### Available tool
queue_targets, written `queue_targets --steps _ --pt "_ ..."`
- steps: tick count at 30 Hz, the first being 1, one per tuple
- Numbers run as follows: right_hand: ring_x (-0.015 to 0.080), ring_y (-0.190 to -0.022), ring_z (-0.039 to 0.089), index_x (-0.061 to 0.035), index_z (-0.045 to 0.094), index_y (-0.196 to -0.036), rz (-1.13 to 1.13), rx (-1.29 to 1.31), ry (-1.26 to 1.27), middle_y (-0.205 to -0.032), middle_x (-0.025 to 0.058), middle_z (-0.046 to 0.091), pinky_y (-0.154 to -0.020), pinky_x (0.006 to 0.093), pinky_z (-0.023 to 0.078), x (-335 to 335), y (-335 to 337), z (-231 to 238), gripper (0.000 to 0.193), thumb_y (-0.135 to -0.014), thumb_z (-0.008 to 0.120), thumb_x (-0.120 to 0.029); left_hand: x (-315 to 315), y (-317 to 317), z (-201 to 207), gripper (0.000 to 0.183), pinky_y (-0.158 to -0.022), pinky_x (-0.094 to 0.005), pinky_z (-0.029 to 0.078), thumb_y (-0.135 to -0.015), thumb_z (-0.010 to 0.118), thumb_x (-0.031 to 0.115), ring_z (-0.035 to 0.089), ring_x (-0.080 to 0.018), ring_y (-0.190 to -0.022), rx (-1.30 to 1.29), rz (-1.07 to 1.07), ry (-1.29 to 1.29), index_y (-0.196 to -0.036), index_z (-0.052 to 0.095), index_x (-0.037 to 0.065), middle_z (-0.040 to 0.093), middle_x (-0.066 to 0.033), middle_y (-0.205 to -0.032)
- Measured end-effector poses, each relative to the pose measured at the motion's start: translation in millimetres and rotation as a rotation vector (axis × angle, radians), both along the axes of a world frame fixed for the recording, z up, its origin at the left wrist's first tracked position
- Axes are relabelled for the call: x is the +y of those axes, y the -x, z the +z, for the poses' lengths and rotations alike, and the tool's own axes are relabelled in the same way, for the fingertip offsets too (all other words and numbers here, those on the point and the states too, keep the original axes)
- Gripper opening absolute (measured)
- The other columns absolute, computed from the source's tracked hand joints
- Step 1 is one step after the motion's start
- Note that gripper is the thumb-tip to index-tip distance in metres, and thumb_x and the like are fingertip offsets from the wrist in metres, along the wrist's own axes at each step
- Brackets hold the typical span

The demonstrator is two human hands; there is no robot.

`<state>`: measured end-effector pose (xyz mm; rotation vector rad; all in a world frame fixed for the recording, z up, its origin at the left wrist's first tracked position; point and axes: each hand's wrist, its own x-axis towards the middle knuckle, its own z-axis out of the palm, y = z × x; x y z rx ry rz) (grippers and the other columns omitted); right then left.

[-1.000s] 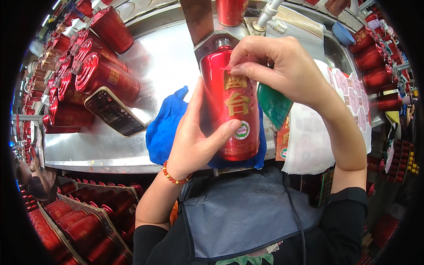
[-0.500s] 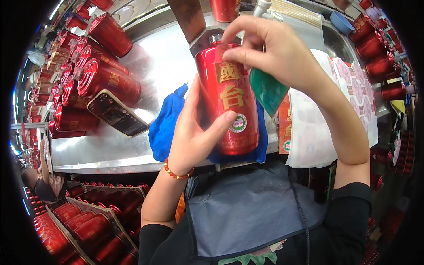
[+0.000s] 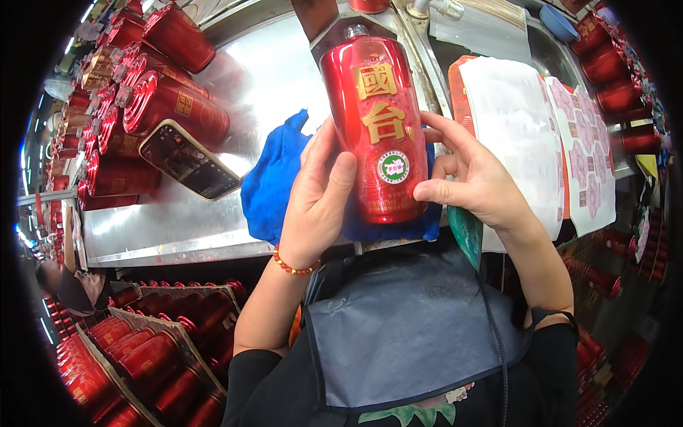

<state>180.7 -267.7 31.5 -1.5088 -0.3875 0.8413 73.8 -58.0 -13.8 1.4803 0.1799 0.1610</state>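
Observation:
A glossy red bottle with raised gold characters and a round green-and-white sticker lies on its back on a blue cloth, its clear neck pointing away. Along its left side my left hand grips it, thumb on the near part. My right hand is at the bottle's right side, thumb tip by the lower edge and fingers bent. A green flat scraper hangs from under that hand, held against the palm; its upper part is hidden.
White label sheets lie to the right, next to sheets with pink prints. A phone leans against several red bottles on the left. Crates of red bottles stand below left. A tap and blue bowl are behind.
My right hand has come down from the bottle's neck to its lower right side, carrying the green scraper. The bottle appears slightly higher in view; my left hand still holds its left side.

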Motion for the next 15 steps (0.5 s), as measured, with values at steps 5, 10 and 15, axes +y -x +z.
queue_targets --steps 5,10,15 --pt "0.0071 -0.075 0.062 0.0025 0.041 -0.151 -0.01 0.003 -0.033 -0.131 0.0155 0.056 -0.069 0.0213 0.052 0.1 -0.4 -3.3 0.088 -0.081 0.088 -0.02 -0.9 -1.5 -1.0 0.057 -0.118 -0.0344 0.033 -0.111 0.047 0.027 0.043 -0.0185 -0.141 -0.015 0.034 0.157 -0.158 0.031 -0.002 0.044 -0.0113 -0.155" --pt "0.0072 -0.075 0.059 0.0028 0.047 -0.147 -0.047 0.107 -0.068 -0.12 0.0116 0.063 -0.068 0.0214 0.05 2.5 -7.2 -2.4 0.075 -0.091 0.08 -0.034 -1.4 -1.9 4.0 0.058 -0.117 -0.0345 0.033 -0.109 0.053 0.024 0.042 -0.0186 -0.141 -0.032 -0.022 0.131 -0.157 0.033 -0.002 0.042 -0.0105 -0.155" --pt "0.0028 -0.074 0.058 0.0009 0.051 -0.144 -0.096 -0.001 -0.011 -0.112 0.0069 0.066 -0.062 0.017 0.048 15.3 -35.7 -9.1 0.064 -0.098 0.07 -0.04 -7.6 -3.8 10.8 0.054 -0.115 -0.0335 0.038 -0.111 0.046 0.029 0.049 -0.0171 -0.135 -0.045 -0.015 0.154 -0.154 0.036 -0.003 0.05 -0.0103 -0.149"
